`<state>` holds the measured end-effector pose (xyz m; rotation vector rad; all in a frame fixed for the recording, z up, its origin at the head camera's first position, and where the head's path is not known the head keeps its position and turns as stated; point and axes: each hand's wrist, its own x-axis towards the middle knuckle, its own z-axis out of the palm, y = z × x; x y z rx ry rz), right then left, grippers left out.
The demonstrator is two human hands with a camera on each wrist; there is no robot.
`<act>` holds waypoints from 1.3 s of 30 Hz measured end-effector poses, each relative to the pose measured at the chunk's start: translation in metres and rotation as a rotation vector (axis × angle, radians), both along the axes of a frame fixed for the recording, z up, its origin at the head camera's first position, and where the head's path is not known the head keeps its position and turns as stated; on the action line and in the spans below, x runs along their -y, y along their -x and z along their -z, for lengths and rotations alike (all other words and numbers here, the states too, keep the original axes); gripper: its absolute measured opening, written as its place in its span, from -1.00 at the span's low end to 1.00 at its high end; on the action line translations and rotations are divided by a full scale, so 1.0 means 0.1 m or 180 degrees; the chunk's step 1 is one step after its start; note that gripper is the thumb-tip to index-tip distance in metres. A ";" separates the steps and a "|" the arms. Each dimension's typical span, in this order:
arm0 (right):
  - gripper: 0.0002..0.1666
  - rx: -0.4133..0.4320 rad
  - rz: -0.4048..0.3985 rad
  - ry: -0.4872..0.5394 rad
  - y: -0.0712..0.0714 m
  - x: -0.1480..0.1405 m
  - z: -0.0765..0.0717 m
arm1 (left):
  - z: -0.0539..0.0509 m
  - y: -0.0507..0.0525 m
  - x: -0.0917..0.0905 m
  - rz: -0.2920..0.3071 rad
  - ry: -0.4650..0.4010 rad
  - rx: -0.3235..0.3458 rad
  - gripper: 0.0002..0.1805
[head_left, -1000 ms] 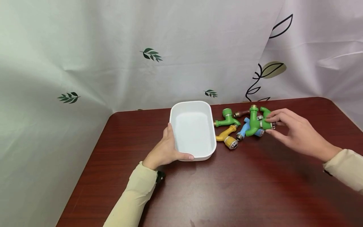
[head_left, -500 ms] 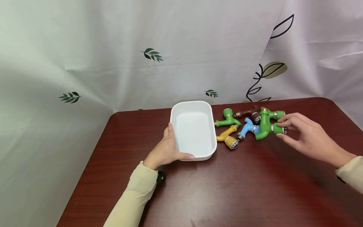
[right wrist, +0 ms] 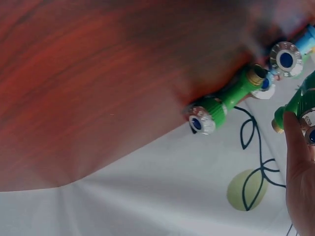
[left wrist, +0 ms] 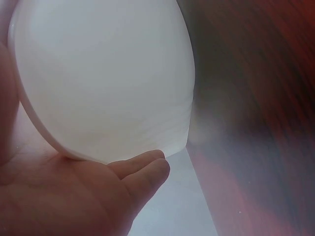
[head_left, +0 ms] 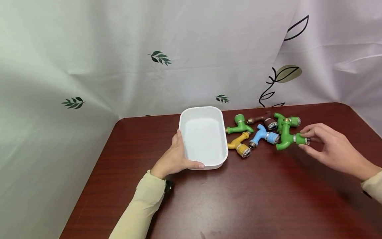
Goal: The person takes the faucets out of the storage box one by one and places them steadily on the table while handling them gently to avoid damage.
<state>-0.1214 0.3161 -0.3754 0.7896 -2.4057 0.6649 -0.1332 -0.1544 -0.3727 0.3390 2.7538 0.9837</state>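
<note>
My left hand (head_left: 171,158) holds the near left corner of a white rectangular tray (head_left: 204,142), thumb along the front rim and fingers on the left side. The left wrist view shows the tray's wall (left wrist: 103,73) against the palm. My right hand (head_left: 332,147) pinches the ribbed knob of a green tap (head_left: 287,137) between thumb and fingers. That tap overlaps a second green tap (head_left: 295,121) behind it in the head view. In the right wrist view the held tap (right wrist: 295,103) is cut off at the right edge, apart from the other green tap (right wrist: 236,93).
Between tray and right hand lie a blue tap (head_left: 260,133), a brown tap (head_left: 262,118), a yellow tap (head_left: 237,142) and a third green tap (head_left: 240,126). The dark red table (head_left: 238,202) ends at a patterned curtain (head_left: 191,79) behind.
My right hand has moved right and slightly nearer with the green tap, uncovering the blue and brown taps and the second green tap. My left hand and the tray stay put.
</note>
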 end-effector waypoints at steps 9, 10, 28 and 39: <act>-0.56 0.0048 0.0121 -0.0106 -0.03 -0.14 0.10 | 0.00 0.00 -0.01 0.0012 0.0019 0.0012 0.77; -0.62 0.0057 0.0130 -0.0117 -0.04 -0.15 0.11 | 0.00 0.00 0.00 0.0014 0.0023 0.0014 0.77; -0.46 0.0191 0.0308 -0.0288 -0.03 -0.16 0.22 | 0.01 0.01 -0.01 -0.0029 0.0021 -0.0022 0.74; -0.47 0.0305 0.0442 -0.0420 -0.02 -0.17 0.25 | 0.00 0.00 -0.01 -0.0039 0.0038 0.0012 0.75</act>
